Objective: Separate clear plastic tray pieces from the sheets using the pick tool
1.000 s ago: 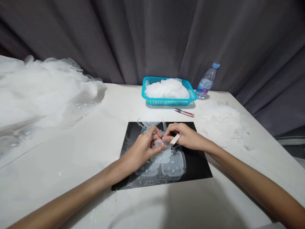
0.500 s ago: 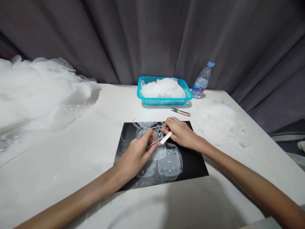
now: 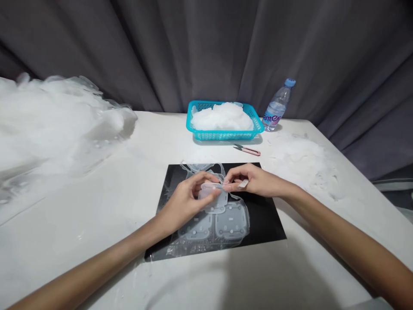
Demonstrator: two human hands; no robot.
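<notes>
My left hand (image 3: 190, 193) pinches a translucent rounded-square plastic piece (image 3: 213, 200) between thumb and fingers, above the black mat (image 3: 261, 219). Closed at the upper right edge of that piece is my right hand (image 3: 250, 178). A narrow white strip-like tool (image 3: 243, 184) is tucked in it, its end showing beside the thumb; its other end is hidden. More rounded-square plastic pieces (image 3: 231, 221), some edged with clear thin film, lie on the mat below. Further film and plastic (image 3: 196, 168) spread behind my left fingers.
Behind the mat lie small thread snips (image 3: 247, 150). A turquoise basket (image 3: 226, 135) full of white translucent pieces stands by a water bottle (image 3: 276, 107). A large pile of clear-white plastic (image 3: 58, 125) covers the table's left; a flatter heap (image 3: 306, 161) lies right.
My left hand has turned the plastic piece flatter to view. My right hand has swung the white tool, which now shows only a short end, and its fingers meet the piece's edge.
</notes>
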